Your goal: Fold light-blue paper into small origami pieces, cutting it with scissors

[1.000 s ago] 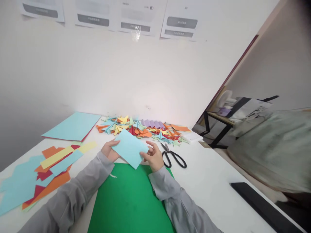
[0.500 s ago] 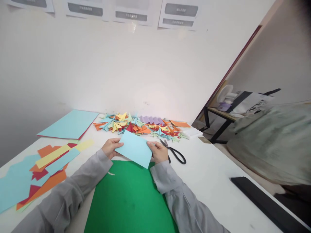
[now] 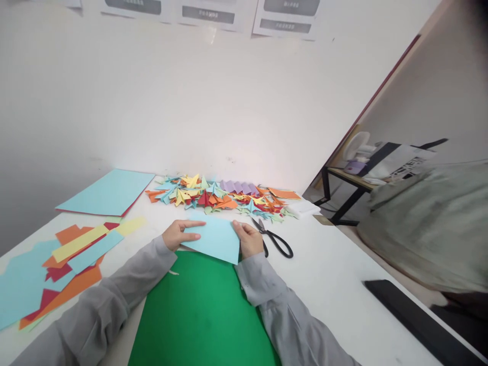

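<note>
A light blue sheet of paper [image 3: 217, 240] is held between my two hands, just above the far edge of a green mat [image 3: 206, 310]. My left hand [image 3: 179, 234] grips its left side, with two fingers lying across the top face and the rest hidden. At the right edge, my right hand [image 3: 248, 238] pinches the sheet, thumb on top. Scissors [image 3: 272, 237] with black handles lie on the table right beside my right hand, blades slightly apart.
Folded paper pieces [image 3: 213, 195] in many colours are heaped along the wall. Left are a stack of large blue sheets [image 3: 110, 192] and loose paper scraps [image 3: 72, 264]. A white pad [image 3: 303, 208] lies at the back right, a black bar [image 3: 415, 320] along the right edge.
The blue sheet has tipped lower and flatter. My left fingers have moved from its edge to lie further across its top. My right hand keeps its pinch.
</note>
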Motion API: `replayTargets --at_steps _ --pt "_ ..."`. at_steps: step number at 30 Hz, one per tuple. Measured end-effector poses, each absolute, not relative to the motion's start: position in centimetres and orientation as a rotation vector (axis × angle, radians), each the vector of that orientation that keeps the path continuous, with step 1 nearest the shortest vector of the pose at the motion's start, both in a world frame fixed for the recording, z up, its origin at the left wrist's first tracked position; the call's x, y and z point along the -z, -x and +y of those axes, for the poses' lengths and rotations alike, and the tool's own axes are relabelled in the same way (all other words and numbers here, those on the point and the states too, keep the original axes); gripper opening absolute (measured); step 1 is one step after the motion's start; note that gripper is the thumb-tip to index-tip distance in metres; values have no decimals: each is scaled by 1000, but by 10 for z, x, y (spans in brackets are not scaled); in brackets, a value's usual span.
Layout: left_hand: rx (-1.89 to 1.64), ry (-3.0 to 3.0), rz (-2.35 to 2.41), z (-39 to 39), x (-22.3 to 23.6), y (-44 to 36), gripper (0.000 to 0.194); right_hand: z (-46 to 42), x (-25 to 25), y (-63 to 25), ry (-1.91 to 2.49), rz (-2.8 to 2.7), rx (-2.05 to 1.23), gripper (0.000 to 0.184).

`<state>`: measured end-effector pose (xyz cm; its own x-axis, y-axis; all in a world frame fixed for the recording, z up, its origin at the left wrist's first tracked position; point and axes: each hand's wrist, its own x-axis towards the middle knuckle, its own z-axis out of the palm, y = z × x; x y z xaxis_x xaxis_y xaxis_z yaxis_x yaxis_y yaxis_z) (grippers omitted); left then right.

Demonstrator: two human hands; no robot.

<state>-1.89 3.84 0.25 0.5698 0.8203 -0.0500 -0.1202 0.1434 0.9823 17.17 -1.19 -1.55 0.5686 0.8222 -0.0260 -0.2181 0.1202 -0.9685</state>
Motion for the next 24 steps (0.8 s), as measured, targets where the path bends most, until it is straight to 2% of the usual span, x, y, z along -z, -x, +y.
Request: replayTargets --at_steps 3,6,12,19,24 --pt "-893 -1010 733 40 -7 19 51 -15 11 -170 1172 -652 -884 42" --pt "-949 -845 741 42 -10 20 47 -18 11 -165 1127 -876 -897 54" --pt "-928 -830 742 44 -9 20 43 -17 20 -160 1173 -1113 -847 43" --pt "-881 -842 675 40 -7 16 52 -23 13 -157 1241 -1184 -763 43" --pt "-802 -958 473 35 -6 16 65 -22 12 -156 1316 -1031 -743 32"
